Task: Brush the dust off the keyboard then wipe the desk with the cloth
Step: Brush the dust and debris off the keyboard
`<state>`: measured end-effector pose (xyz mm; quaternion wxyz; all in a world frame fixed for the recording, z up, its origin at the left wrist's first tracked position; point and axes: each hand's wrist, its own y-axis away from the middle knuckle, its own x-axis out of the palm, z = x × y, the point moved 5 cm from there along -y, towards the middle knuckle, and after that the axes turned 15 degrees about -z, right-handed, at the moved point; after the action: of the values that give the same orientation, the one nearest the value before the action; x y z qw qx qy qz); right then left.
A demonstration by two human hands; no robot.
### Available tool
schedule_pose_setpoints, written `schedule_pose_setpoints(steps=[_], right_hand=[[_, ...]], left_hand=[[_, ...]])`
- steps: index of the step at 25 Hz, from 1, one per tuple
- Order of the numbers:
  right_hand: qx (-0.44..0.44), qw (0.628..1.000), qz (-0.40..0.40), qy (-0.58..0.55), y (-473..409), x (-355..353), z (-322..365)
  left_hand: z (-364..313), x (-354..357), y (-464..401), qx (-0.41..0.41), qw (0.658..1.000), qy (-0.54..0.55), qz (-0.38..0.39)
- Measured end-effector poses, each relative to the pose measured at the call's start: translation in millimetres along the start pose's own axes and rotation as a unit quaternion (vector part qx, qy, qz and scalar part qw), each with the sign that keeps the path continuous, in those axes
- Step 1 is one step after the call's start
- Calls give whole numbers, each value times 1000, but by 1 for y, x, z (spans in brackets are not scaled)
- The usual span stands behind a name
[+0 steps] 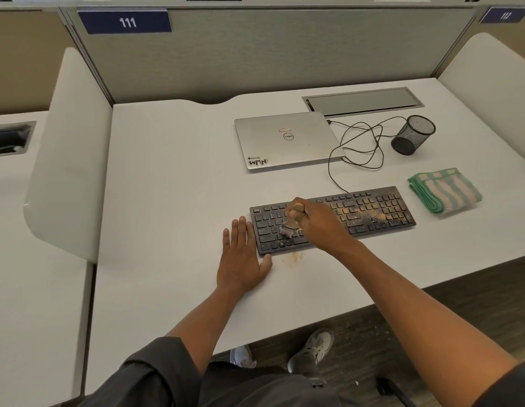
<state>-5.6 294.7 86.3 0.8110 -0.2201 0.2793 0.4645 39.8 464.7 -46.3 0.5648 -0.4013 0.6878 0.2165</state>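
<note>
1. Right hand (312,223) fingers wrap the brush (292,223) handle, bristles on the keyboard (373,210) at frame centre.
2. Left hand (242,257) lies flat, fingers straight, steadying the keyboard's left end on the bench (167,186).
3. Sweep rightward; tan dust (359,214) remains there.
4. The striped cloth (445,190) waits at right.

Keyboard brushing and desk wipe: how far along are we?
Done: the keyboard's left keys look clean. In hand: the right hand grips the brush there; the left hand lies flat on the desk. Left: dust on the right keys and desk, and wiping; the cloth lies folded.
</note>
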Motion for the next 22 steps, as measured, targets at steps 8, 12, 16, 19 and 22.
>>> schedule_pose_setpoints(steps=[8, 12, 16, 19, 22], right_hand=[[-9, 998, -14, 62, -6, 9, 0], [7, 989, 3, 145, -8, 10, 0], [34, 994, -51, 91, -15, 5, 8], [61, 992, -20, 108, -9, 14, 2], [60, 985, 20, 158, -11, 13, 1]], left_hand=[[0, -1, 0, 2, 1000, 4, -1], [0, -2, 0, -1, 1000, -4, 8], [0, -2, 0, -2, 1000, -1, 7], [-1, -2, 0, -1, 1000, -2, 7], [0, -2, 0, -2, 1000, 0, 7]])
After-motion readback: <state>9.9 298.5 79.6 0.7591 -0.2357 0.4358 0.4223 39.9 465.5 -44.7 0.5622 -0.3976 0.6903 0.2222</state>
